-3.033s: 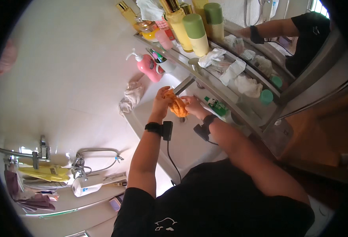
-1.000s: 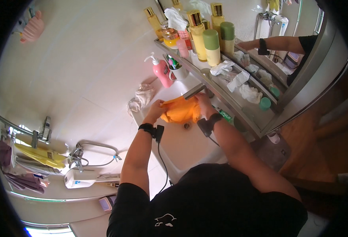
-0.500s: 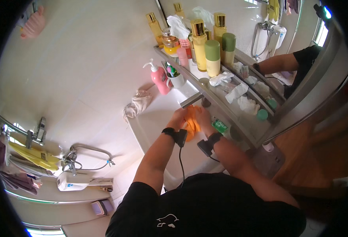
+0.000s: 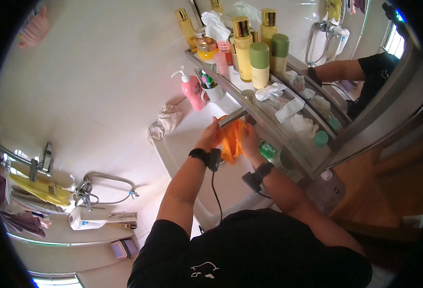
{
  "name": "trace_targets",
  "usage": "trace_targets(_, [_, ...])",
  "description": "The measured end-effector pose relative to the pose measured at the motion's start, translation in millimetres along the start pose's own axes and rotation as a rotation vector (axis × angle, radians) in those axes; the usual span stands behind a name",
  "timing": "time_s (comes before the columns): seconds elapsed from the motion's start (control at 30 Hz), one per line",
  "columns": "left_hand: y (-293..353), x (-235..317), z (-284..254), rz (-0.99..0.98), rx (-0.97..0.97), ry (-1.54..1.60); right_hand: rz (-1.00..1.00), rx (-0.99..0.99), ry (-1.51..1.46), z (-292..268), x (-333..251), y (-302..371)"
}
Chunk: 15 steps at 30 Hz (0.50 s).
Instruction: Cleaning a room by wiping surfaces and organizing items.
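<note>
Over the white sink [image 4: 182,139], my left hand [image 4: 207,136] and my right hand [image 4: 251,140] hold an orange cloth [image 4: 231,139] between them. The left fingers close on the cloth's left edge and the right fingers on its right edge. The cloth hangs in folds below the metal faucet [image 4: 232,118], whose spout covers part of its top. A green packet [image 4: 267,150] lies at the sink's rim beside my right hand. Each wrist wears a black band with a small cabled box.
A metal shelf [image 4: 269,124] under the mirror carries several bottles, jars and crumpled tissues. At the sink's back left stand a pink pump bottle [image 4: 193,91] and a white cup [image 4: 214,92] with toothbrushes. A pale rag [image 4: 166,123] drapes over the left rim.
Both hands have risen slightly and moved apart. The orange cloth is spread wider and lifted closer around the faucet spout.
</note>
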<state>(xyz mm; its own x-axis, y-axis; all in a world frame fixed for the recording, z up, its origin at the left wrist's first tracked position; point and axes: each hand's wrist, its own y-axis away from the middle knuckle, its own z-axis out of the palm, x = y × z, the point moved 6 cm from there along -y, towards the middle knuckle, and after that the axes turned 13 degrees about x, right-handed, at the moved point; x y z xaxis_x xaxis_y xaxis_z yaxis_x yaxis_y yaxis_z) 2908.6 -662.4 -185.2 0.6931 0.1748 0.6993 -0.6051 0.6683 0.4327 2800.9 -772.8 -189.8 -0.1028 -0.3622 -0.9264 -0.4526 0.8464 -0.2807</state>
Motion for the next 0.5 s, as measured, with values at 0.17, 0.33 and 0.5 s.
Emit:
trace_targets(0.17, [22, 2, -8, -0.041, 0.006, -0.043, -0.085, 0.119, 0.013, -1, 7, -1])
trace_targets(0.33, [31, 8, -39, -0.025, 0.022, -0.039, -0.027, 0.075, -0.09, 2, -7, -5])
trace_targets(0.5, [42, 24, -59, 0.086, 0.1, -0.107, -0.019, 0.079, -0.177, 24, 5, -12])
